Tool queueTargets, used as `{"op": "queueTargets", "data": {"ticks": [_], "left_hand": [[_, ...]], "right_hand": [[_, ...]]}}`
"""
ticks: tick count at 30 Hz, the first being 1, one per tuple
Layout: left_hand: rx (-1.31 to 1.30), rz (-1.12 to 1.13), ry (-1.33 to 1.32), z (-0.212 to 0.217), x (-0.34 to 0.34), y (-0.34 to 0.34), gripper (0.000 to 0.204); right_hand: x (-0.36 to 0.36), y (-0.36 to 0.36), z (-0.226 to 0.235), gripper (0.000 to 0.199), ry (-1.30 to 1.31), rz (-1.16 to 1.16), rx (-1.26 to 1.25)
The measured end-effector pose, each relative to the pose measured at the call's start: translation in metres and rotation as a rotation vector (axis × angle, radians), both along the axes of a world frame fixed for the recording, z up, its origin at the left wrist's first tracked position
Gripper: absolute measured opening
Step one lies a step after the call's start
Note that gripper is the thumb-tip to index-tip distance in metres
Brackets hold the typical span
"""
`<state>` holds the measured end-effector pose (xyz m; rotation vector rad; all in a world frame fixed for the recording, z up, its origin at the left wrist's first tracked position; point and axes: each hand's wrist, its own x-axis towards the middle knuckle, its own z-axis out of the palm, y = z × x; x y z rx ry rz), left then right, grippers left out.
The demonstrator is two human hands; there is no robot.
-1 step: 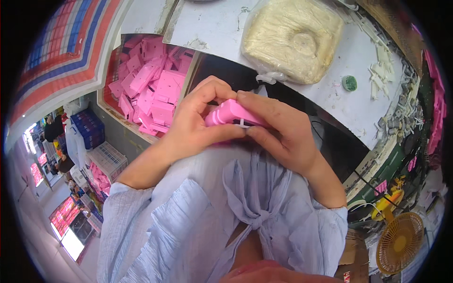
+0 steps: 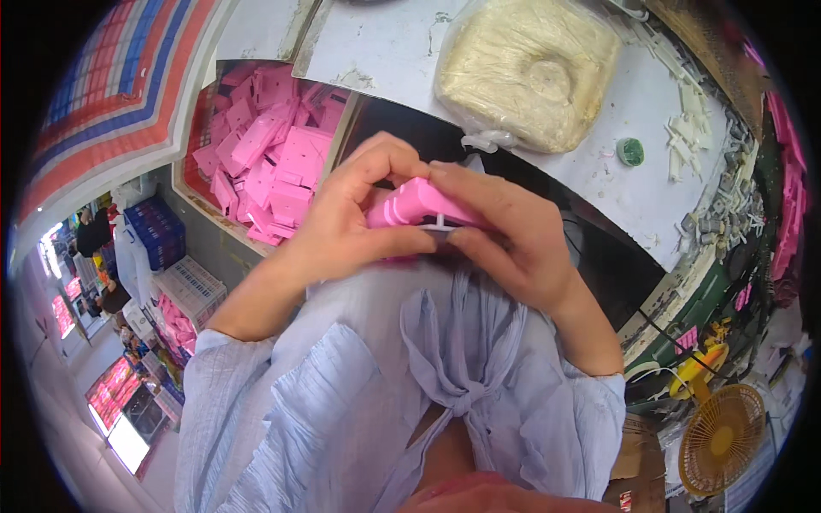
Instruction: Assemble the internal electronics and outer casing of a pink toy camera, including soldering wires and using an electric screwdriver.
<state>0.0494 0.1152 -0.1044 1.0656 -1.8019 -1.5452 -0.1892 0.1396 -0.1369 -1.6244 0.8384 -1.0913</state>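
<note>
Behind the hands, a white worktable (image 2: 599, 171) is running across the top of the view. Just below its edge, a pink plastic part (image 2: 410, 203) is being held against the person's chest, pinched between both hands. Left hand (image 2: 346, 227) is grasping it from one side and right hand (image 2: 505, 231) from the other, its fingertips (image 2: 462, 239) pressing on a small white piece (image 2: 438, 225). A bin of pink plastic pieces (image 2: 269, 162) is sitting further left, a bag of pale fibre (image 2: 526, 68) is lying on the table, and a yellow fan (image 2: 720, 440) is standing lower right
</note>
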Motion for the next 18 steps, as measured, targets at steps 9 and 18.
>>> {"op": "queueTargets", "data": {"ticks": [9, 18], "left_hand": [[0.317, 0.132, 0.164, -0.017, -0.01, -0.008, 0.03], [0.345, 0.244, 0.1, -0.019, -0.011, 0.003, 0.026]], "right_hand": [[0.008, -0.005, -0.015, 0.031, 0.027, -0.21, -0.185], [0.018, 0.002, -0.013, 0.022, 0.021, -0.221, -0.051]]}}
